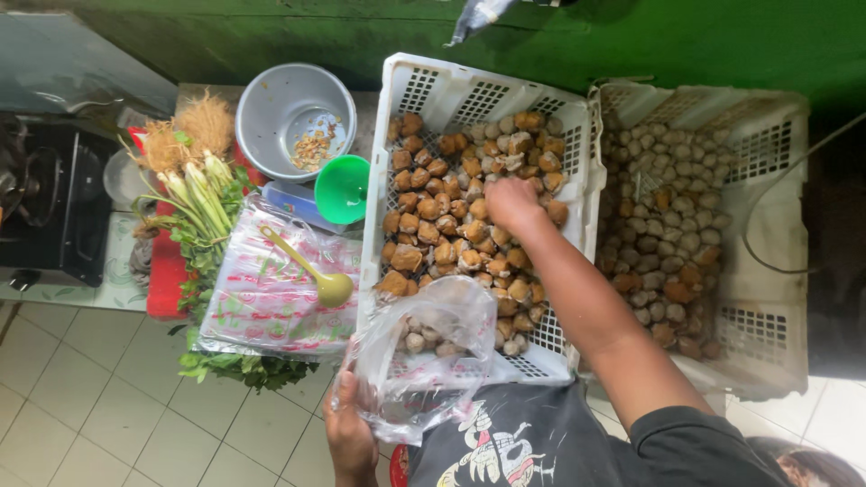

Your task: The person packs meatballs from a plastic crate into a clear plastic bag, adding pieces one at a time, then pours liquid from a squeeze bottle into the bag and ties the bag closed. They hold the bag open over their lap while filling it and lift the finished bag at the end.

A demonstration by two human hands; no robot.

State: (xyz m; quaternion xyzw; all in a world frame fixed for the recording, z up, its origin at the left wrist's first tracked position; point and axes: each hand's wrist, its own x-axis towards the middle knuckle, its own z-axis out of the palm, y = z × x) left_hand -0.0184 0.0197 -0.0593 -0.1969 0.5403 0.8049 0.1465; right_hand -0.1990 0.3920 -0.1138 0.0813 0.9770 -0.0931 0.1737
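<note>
Left hand (350,431) grips clear bag (424,347), mouth facing up-frame; right hand (511,202) closed on brown pieces (433,216) in centre crate (577,180). Two crates.

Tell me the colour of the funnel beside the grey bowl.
The funnel is bright green, seen in the head view.

Black short-sleeved t-shirt (577,442), dark and plain across the shoulder. White and red cartoon-style print (483,451) on the chest, left of the sleeve hem. Sleeve (695,442) ends above the elbow, snug round the upper arm. Forearms bare from sleeve hem down. Right hand (511,203) and left hand (350,433) both bare: no gloves, rings, watch or bands visible.
</note>
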